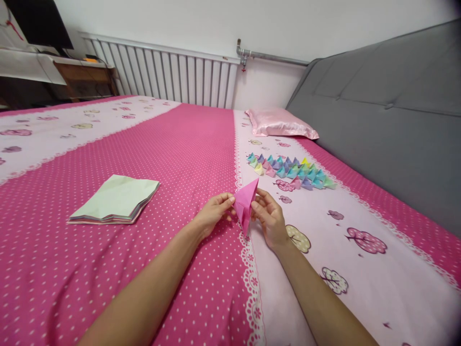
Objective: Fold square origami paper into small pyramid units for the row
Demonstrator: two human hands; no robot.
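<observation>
A pink folded origami paper is held up between my two hands, above the lace-patterned strip of the bedspread. My left hand pinches its left corner between thumb and fingers. On the other side, my right hand grips the right edge, thumb in front and fingers partly hidden behind the paper. Beyond my right hand stand several small folded paper pieces in rows, in blue, green, purple, yellow and pink. To the left lies a stack of square paper sheets, pale green on top, with slightly wavy edges.
The bed's pink bedspread spreads under everything. A shiny pink pillow lies at the far right, beside a grey padded headboard. Along the wall runs a white radiator. A desk with a dark monitor stands far left.
</observation>
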